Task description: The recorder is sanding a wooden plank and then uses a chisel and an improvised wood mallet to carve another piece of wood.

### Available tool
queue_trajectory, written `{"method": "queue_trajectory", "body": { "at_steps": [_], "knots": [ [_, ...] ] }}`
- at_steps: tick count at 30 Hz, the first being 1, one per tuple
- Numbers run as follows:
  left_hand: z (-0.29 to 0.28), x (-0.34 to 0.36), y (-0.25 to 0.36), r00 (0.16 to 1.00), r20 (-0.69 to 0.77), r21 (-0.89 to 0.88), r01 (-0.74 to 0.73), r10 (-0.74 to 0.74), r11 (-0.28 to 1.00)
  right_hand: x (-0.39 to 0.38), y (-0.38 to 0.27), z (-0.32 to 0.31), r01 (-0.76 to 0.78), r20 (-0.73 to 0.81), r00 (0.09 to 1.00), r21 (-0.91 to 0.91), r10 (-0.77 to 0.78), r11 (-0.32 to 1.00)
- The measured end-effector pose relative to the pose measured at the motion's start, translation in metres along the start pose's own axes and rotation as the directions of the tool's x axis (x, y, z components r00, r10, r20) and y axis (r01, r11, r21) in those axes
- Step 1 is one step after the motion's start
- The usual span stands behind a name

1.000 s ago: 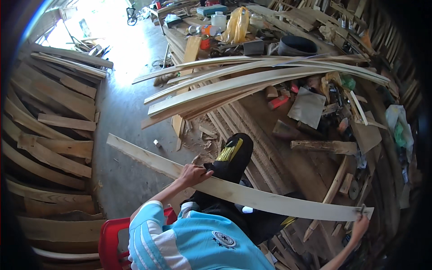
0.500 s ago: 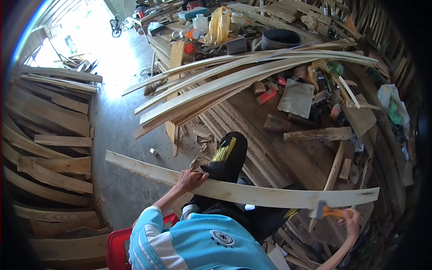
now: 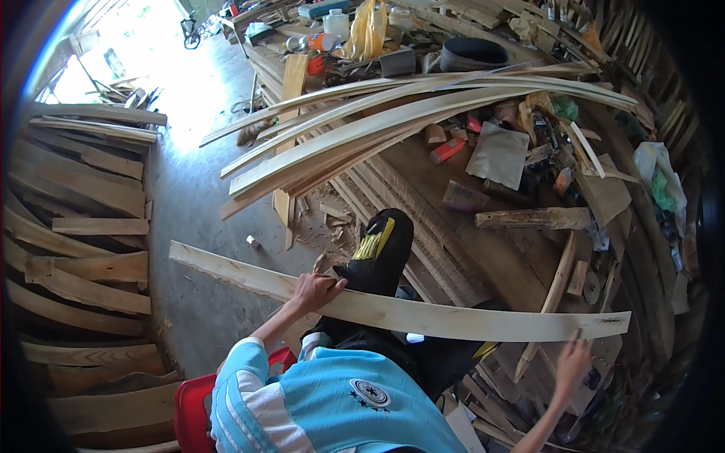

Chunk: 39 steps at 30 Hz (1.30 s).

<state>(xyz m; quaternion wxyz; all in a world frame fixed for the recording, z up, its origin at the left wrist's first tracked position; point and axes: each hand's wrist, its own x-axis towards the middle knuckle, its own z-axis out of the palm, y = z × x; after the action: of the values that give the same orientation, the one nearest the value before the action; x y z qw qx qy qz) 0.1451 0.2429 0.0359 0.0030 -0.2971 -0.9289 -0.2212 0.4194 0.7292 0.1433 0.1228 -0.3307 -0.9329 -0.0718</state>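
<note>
A long, pale, slightly curved wooden board (image 3: 438,319) lies across my thighs from left to right. My left hand (image 3: 316,293) is closed over it left of the middle, pressing it near my raised knee. By the board's right end is my right hand (image 3: 574,364), a little blurred, its fingers closed. The orange-handled tool with a flat grey head that it held earlier is mostly hidden now; only a thin dark sliver shows above the fingers, at the board's lower edge. There is a dark mark near the board's right tip.
Curved planks (image 3: 91,264) are stacked along the left. More long boards (image 3: 362,136) fan out ahead, over a pile of timber. Scraps, bags and a black tub (image 3: 472,57) clutter the far side. I sit on a red plastic seat (image 3: 198,400).
My right hand has moved slightly left and turned, so the tool's orange handle and grey head no longer show. My left hand keeps its hold on the board.
</note>
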Motion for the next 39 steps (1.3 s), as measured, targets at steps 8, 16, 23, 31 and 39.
{"method": "queue_trajectory", "body": {
  "at_steps": [8,16,23,31,39],
  "knots": [
    [-0.001,0.006,0.002,0.997,-0.06,0.08,0.053,-0.049,0.995,-0.069,-0.16,-0.049,0.187,0.045,0.947,0.73,-0.319,0.658],
    [0.004,0.035,0.014,0.961,-0.269,-0.173,0.021,-0.068,0.985,-0.01,0.018,-0.034,-0.393,0.0,0.878,0.57,0.478,0.722],
    [0.018,0.052,0.034,0.929,-0.362,-0.212,-0.157,0.071,0.965,-0.027,-0.076,-0.019,-0.257,0.117,0.965,0.235,0.236,0.937],
    [0.009,0.027,0.036,0.95,-0.231,-0.187,-0.257,0.212,0.948,-0.073,-0.276,-0.028,0.25,-0.132,0.954,0.844,-0.269,0.474],
    [-0.024,0.001,0.125,0.95,0.153,-0.384,-0.196,0.272,0.902,-0.06,-0.297,-0.027,0.152,-0.078,0.965,0.944,-0.25,0.292]
  ]
}}
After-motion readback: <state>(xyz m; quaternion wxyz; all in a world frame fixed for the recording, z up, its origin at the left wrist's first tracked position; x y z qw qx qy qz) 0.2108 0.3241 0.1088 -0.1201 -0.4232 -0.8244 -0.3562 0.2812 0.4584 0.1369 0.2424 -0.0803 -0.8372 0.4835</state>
